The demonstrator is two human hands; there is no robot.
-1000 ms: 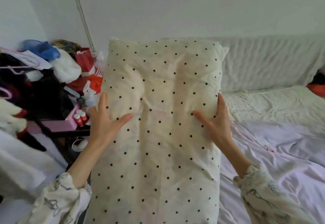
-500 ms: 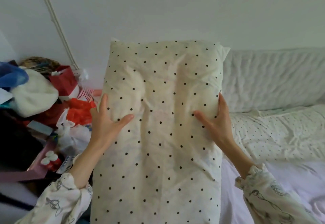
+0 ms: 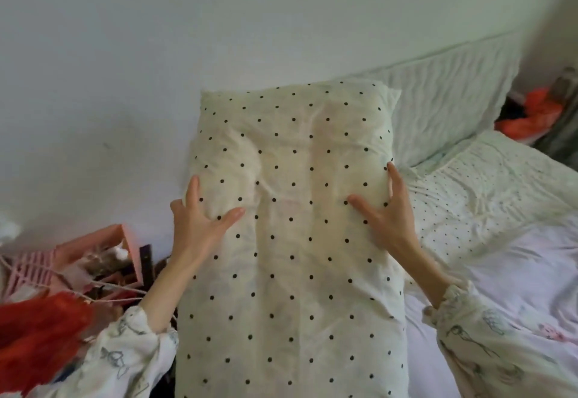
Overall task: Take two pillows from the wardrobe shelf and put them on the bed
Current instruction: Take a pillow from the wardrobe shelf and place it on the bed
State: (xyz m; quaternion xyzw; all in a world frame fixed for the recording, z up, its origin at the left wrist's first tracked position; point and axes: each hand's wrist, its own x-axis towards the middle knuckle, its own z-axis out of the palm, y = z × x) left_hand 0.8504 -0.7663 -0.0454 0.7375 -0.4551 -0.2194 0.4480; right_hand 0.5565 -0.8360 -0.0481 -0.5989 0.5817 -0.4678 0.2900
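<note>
Carry step: left hand (image 3: 200, 225) and right hand (image 3: 387, 219) clamp the spotted pillow (image 3: 291, 241) by its sides, thumbs on front, held upright over the bed (image 3: 516, 257) near edge; next, probably lower it flat beside the far-right dotted pillow (image 3: 488, 191).

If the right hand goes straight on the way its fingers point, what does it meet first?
Probably the quilted headboard: the right hand, holding the pillow, points up and away toward it, though depth is unclear.

Soft even daylight, blurred left edge
</note>
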